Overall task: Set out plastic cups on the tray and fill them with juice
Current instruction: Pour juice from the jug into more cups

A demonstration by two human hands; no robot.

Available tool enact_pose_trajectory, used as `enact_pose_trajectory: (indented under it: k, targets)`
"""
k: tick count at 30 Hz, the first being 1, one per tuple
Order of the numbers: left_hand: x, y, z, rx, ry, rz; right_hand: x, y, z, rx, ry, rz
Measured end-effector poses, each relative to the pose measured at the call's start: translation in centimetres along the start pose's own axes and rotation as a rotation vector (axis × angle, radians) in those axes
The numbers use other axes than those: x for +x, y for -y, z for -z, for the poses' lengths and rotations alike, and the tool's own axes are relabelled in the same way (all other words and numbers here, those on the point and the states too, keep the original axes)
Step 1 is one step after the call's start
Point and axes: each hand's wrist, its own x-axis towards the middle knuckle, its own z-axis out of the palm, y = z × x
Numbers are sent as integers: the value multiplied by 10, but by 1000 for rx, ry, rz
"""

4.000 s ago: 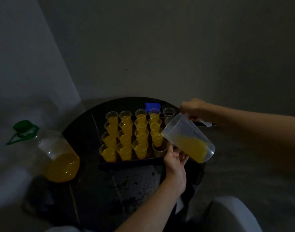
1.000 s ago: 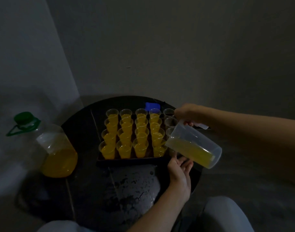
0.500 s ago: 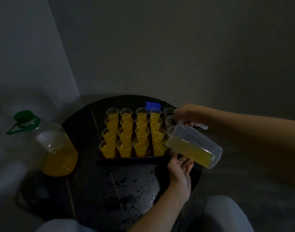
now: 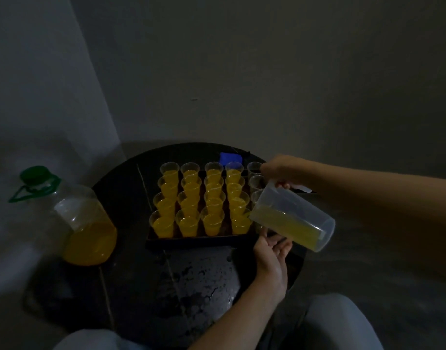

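Where the dark table (image 4: pixel 196 274) lies nearest, the left hand (image 4: pixel 271 251) reaches to the front right corner of the tray (image 4: pixel 196 240), its fingertips hidden under the tilted jug (image 4: pixel 292 219) and its grip unclear. Juice-filled cups (image 4: pixel 189 198) stand in four columns on the tray, and a green-capped bottle (image 4: pixel 88 236) stands to the left. Farther off, the right hand (image 4: pixel 280 170) grips the jug's handle, and a blue thing (image 4: pixel 229 157) lies behind the tray.

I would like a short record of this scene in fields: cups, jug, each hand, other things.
filled cups: sixteen on the tray, four rows of four
empty cups: three visible, right column
jug: tilted, some juice inside
right hand: grips the jug handle
left hand: beneath the jug at the tray corner; grip unclear
others: bottle with green cap, left; blue object behind tray
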Motion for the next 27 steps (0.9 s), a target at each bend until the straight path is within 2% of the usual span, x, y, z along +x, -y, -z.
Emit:
enact_pose_trajectory:
  k: [13,22,27]
  targets:
    - [-2,-3,5,78,9,-42,0,-9,-1,-2,-11,48]
    - [3,-13,4,178,-4,-104,-12,-22,11,164,-96,12]
    - [0,-41,2,306,28,-199,-20,-18,20,304,-167,70]
